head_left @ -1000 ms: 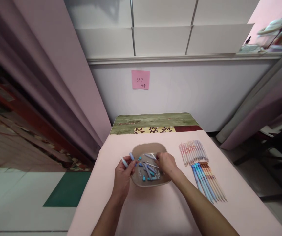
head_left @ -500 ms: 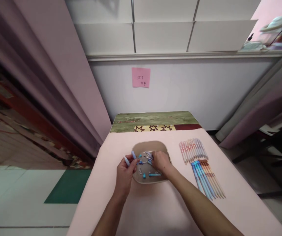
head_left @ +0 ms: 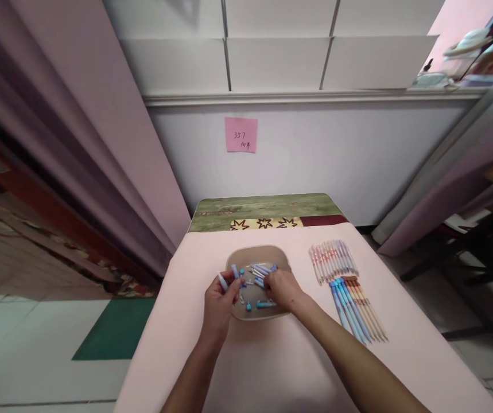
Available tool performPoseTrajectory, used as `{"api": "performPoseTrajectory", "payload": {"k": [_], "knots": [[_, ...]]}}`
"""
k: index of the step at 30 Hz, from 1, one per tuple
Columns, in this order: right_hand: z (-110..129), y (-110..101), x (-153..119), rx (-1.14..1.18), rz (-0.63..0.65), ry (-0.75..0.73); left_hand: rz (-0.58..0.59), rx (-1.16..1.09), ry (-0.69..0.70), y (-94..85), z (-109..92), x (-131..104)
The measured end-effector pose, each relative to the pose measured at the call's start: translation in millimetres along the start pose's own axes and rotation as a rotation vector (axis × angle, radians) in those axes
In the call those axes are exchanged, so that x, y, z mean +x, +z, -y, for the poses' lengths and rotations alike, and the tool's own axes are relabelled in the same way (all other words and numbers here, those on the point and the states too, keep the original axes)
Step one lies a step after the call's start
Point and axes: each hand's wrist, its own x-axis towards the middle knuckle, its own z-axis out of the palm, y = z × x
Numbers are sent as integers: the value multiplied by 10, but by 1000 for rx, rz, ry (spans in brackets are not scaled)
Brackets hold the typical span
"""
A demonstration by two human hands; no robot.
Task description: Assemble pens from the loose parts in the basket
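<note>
A beige bin (head_left: 258,314) sits on the pink-covered table and holds loose pen parts, among them a teal barrel (head_left: 266,304) and a small blue piece (head_left: 248,307). At the bin's left edge, my left hand (head_left: 221,297) is closed on light blue pen parts (head_left: 223,282), one pale and pointed, one bluer. My right hand (head_left: 284,288) reaches over the right side of the bin with its fingers curled down among the parts. Its fingertips are hidden, so what they pinch cannot be made out.
Right of the bin lie a row of pink and lilac pens (head_left: 333,261) and, nearer, blue and brown-topped pens (head_left: 357,310). Behind the table (head_left: 186,275) is a wall with a pink note (head_left: 241,135). Curtains hang on both sides.
My right hand has shifted slightly toward me within the bin, uncovering more parts near its fingers. My left hand still holds its pen parts. The whole view has shifted slightly.
</note>
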Motion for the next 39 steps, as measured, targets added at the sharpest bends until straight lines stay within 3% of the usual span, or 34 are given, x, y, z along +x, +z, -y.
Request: {"api": "performPoseTrajectory", "payload": {"k": [10, 18, 25, 31, 39], "knots": [[88, 83, -37, -46, 49, -23, -10, 15, 15, -25, -31, -39], [3, -23, -26, -37, -23, 44, -11, 28, 16, -6, -43, -45], [153, 74, 177, -23, 6, -68, 1, 38, 33, -4, -46, -38], [280, 207, 254, -13, 35, -125, -13, 36, 36, -118, -63, -17], [30, 41, 132, 248, -76, -125, -7, 30, 12, -100, -30, -4]]}}
